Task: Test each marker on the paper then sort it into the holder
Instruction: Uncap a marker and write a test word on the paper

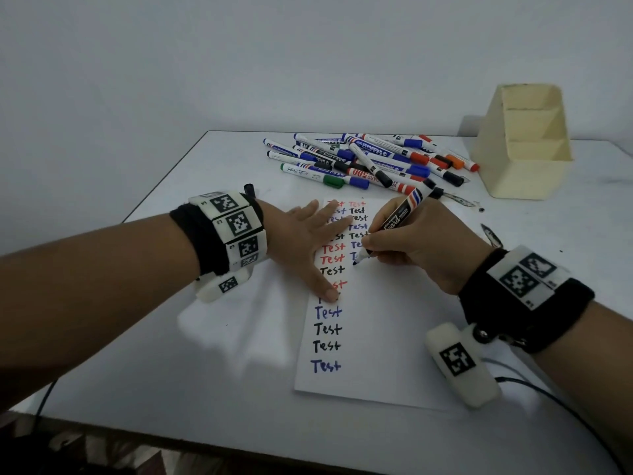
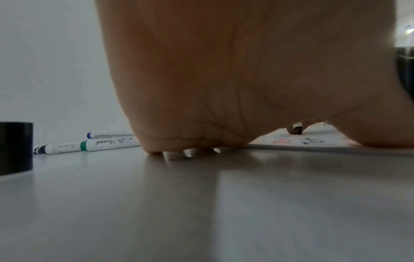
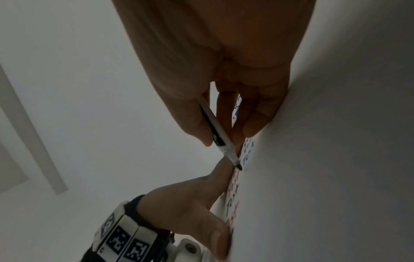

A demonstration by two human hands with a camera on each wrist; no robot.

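Observation:
A white sheet of paper (image 1: pixel 383 330) lies on the table, covered with rows of the word "Test" in red, black and blue. My left hand (image 1: pixel 308 241) lies flat on its left part, fingers spread. My right hand (image 1: pixel 411 248) grips an uncapped marker (image 1: pixel 397 221), its dark tip (image 3: pixel 239 166) touching the paper in the second column. In the right wrist view my fingers (image 3: pixel 201 127) pinch the marker barrel. A pile of capped markers (image 1: pixel 370 159) lies behind the paper. The cream holder (image 1: pixel 527 142) with stepped compartments stands at the back right.
The white table (image 1: pixel 171 354) has its front edge close to me and a wall behind. A black cap (image 2: pixel 15 147) stands left of my left hand. A green-capped marker (image 2: pixel 107 144) lies near it. Cables run at the front right.

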